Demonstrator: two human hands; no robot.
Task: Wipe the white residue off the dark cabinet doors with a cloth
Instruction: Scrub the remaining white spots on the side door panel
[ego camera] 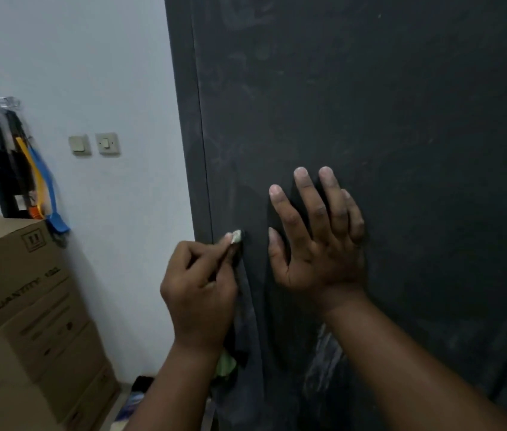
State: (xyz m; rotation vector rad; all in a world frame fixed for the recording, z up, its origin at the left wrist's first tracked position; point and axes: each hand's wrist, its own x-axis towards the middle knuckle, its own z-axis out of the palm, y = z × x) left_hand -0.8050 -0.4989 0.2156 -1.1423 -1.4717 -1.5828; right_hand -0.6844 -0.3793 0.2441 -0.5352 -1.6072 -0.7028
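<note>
The dark cabinet door (401,119) fills the right side of the view, with faint smears across it and a patch of white residue (323,359) low down near my right wrist. My right hand (317,231) lies flat on the door, fingers straight and spread. My left hand (199,284) pinches a small whitish piece (236,236) at its fingertips and holds it against the door close to the door's left edge. A dark cloth with a green bit (230,359) hangs below my left wrist; how it is held is hidden.
A white wall (106,73) with two switches (95,144) stands left of the cabinet. Stacked cardboard boxes (28,290) fill the lower left. Straps and lanyards (22,169) hang from a wall hook above them. Small items lie on the floor by the cabinet base.
</note>
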